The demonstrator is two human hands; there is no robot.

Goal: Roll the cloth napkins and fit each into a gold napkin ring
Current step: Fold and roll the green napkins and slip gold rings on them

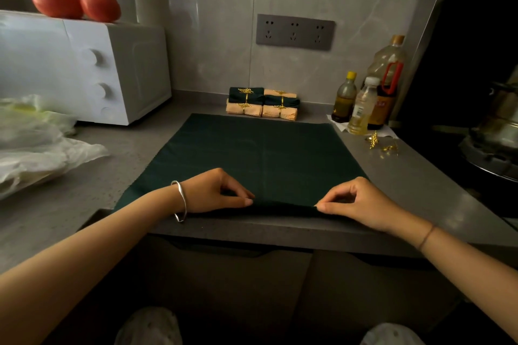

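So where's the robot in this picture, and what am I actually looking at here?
There is no machine here: these are a person's two bare hands, filmed by a wide-angle camera worn on the head, looking forward and down. The left hand and right hand each pinch the near edge of a dark green napkin spread flat on the grey counter, apparently starting to roll it. At the back lies a stack of rolled napkins, green and peach, already in gold rings. At the right, by some bottles, lie loose gold rings. A white microwave stands at the left.
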